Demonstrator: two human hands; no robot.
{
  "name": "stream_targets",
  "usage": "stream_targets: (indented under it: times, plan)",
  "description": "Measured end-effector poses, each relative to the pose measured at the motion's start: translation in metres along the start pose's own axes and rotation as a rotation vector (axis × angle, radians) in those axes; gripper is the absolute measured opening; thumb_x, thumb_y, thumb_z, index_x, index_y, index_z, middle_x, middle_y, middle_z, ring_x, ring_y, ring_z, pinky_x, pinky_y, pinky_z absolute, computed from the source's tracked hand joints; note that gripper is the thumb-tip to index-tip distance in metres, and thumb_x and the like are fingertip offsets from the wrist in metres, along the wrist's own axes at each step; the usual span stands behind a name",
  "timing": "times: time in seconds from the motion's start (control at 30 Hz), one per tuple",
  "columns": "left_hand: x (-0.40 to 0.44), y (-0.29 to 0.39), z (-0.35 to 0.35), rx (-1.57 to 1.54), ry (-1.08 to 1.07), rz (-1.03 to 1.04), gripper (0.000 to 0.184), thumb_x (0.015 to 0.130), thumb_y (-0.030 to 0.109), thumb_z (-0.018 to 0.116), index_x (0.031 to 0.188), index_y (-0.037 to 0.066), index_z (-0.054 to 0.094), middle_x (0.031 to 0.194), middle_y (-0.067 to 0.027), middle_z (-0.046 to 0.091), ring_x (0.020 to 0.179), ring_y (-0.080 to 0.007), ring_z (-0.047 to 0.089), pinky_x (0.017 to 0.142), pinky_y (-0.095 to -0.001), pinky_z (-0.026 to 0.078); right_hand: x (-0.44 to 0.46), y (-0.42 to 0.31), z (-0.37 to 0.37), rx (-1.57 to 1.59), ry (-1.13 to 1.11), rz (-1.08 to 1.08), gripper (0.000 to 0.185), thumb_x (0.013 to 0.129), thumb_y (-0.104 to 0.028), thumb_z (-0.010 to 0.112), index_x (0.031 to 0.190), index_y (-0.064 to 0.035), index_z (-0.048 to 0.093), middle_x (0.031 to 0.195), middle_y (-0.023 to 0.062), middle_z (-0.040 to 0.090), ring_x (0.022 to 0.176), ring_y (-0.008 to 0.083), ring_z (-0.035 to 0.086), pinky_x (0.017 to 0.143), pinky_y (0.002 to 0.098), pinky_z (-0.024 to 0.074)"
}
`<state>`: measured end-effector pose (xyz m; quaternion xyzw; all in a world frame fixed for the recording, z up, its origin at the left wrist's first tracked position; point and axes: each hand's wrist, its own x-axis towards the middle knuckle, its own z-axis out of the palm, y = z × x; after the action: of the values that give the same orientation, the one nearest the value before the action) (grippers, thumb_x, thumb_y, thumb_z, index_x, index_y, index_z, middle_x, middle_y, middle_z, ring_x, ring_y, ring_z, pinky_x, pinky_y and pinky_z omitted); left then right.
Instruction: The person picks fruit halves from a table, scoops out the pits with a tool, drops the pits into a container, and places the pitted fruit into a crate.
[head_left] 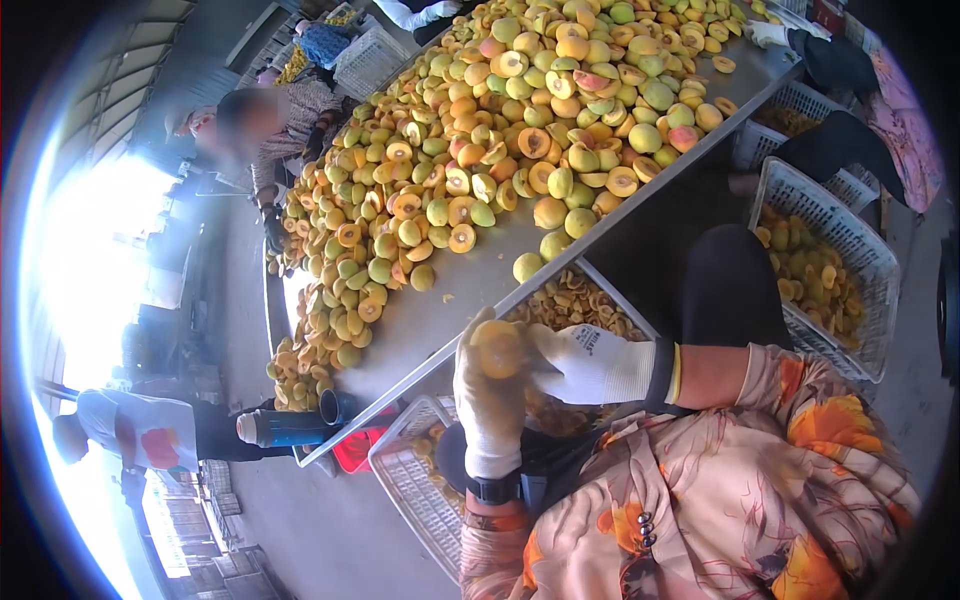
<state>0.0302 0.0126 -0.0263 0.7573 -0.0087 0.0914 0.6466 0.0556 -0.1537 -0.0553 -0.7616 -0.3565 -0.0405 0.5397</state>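
My left hand (487, 400), in a white work glove stained at the palm and with a dark watch at the wrist, is closed around a yellow-orange peach half (497, 350). From the right, my right hand (585, 365), in a white glove with dark print, meets the peach with its fingers closed. Those fingertips are blurred, and whatever they grip is hidden. Both hands are just off the metal table's (470, 285) near edge, above a crate of fruit pieces (575, 305). Halved peaches (440, 170) are heaped on the table.
A white crate (400, 450) stands at lower left, and another crate (875, 270) with peach pieces at right. A blue flask (285, 428) and a dark cup (337, 406) sit at the table's left corner. Co-workers are at the far side (300, 115) and upper right (840, 100).
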Motion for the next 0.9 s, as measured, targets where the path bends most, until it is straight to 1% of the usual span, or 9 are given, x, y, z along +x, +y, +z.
stream_targets:
  times: [0.03,0.07,0.17,0.3,0.43,0.5,0.6,0.7,0.9]
  plan:
    - [-0.004,0.003,0.004,0.233,0.032,0.119,0.058,0.103,0.045,0.056,0.140,0.000,0.053,0.123,-0.0168,0.064,0.109,-0.0273,0.064,0.095,-0.0388,0.051,-0.003,-0.005,-0.001,0.021,-0.018,0.025,0.021,0.095,-0.016,0.061,0.107,-0.0025,0.050,0.070,0.0214,0.063,0.063,0.0423,0.066,0.055,0.0482,0.0496]
    - [-0.009,0.010,0.007,-0.321,0.074,-0.108,0.058,0.105,0.048,0.050,0.137,-0.001,0.054,0.119,-0.0163,0.066,0.104,-0.0263,0.066,0.093,-0.0379,0.051,-0.006,-0.011,-0.001,0.042,-0.037,0.051,0.025,0.095,-0.016,0.063,0.113,-0.0029,0.051,0.072,0.0219,0.064,0.065,0.0432,0.066,0.057,0.0489,0.0505]
    - [-0.020,0.001,0.015,-0.543,0.160,-0.108,0.061,0.105,0.051,0.046,0.135,-0.002,0.055,0.112,-0.0149,0.068,0.100,-0.0257,0.066,0.094,-0.0380,0.051,-0.011,-0.021,-0.001,0.019,-0.074,0.069,0.028,0.093,-0.014,0.064,0.115,-0.0018,0.051,0.073,0.0222,0.065,0.066,0.0439,0.067,0.058,0.0491,0.0508]
    - [-0.030,0.004,0.010,-0.375,0.235,-0.103,0.059,0.105,0.051,0.045,0.129,-0.001,0.060,0.104,-0.0142,0.070,0.092,-0.0242,0.068,0.081,-0.0335,0.053,-0.014,-0.022,-0.003,-0.130,-0.168,0.011,0.026,0.091,-0.012,0.063,0.111,0.0007,0.052,0.073,0.0218,0.064,0.066,0.0422,0.067,0.057,0.0479,0.0500]
    - [-0.034,-0.002,0.005,-0.327,0.246,-0.065,0.058,0.105,0.050,0.045,0.124,-0.001,0.062,0.103,-0.0143,0.070,0.087,-0.0236,0.068,0.075,-0.0318,0.054,-0.019,-0.007,0.008,-0.706,-0.109,-0.527,0.020,0.093,-0.014,0.060,0.104,0.0019,0.055,0.073,0.0199,0.064,0.065,0.0388,0.066,0.059,0.0450,0.0508]
    - [-0.034,-0.007,0.002,-0.357,0.267,-0.056,0.058,0.105,0.051,0.046,0.122,-0.002,0.063,0.102,-0.0144,0.071,0.087,-0.0237,0.068,0.075,-0.0320,0.054,-0.016,-0.019,0.003,-0.599,-0.223,-0.440,0.019,0.098,-0.016,0.054,0.099,0.0030,0.058,0.077,0.0187,0.065,0.067,0.0363,0.065,0.065,0.0413,0.0528]
    - [-0.031,-0.010,-0.003,-0.351,0.287,-0.063,0.058,0.105,0.051,0.046,0.119,-0.002,0.065,0.102,-0.0140,0.071,0.087,-0.0225,0.068,0.075,-0.0317,0.055,-0.012,-0.019,0.008,-0.166,-0.163,-0.144,0.020,0.090,-0.014,0.064,0.102,0.0004,0.056,0.073,0.0179,0.065,0.063,0.0371,0.066,0.056,0.0459,0.0497]
    - [-0.029,0.009,-0.018,-0.181,0.071,-0.099,0.058,0.104,0.049,0.046,0.114,-0.004,0.067,0.103,-0.0139,0.072,0.087,-0.0204,0.067,0.074,-0.0304,0.054,-0.008,-0.030,-0.008,-0.145,-0.380,0.155,0.020,0.094,-0.017,0.057,0.101,0.0010,0.060,0.082,0.0199,0.068,0.075,0.0387,0.069,0.070,0.0452,0.0545]
    - [-0.010,-0.005,-0.042,-0.122,-0.166,-0.171,0.060,0.103,0.050,0.048,0.119,-0.005,0.066,0.100,-0.0112,0.071,0.085,-0.0180,0.066,0.070,-0.0285,0.054,0.007,-0.011,-0.010,0.141,-0.520,0.140,0.022,0.090,-0.014,0.061,0.105,0.0016,0.063,0.090,0.0243,0.070,0.079,0.0423,0.069,0.072,0.0466,0.0542]
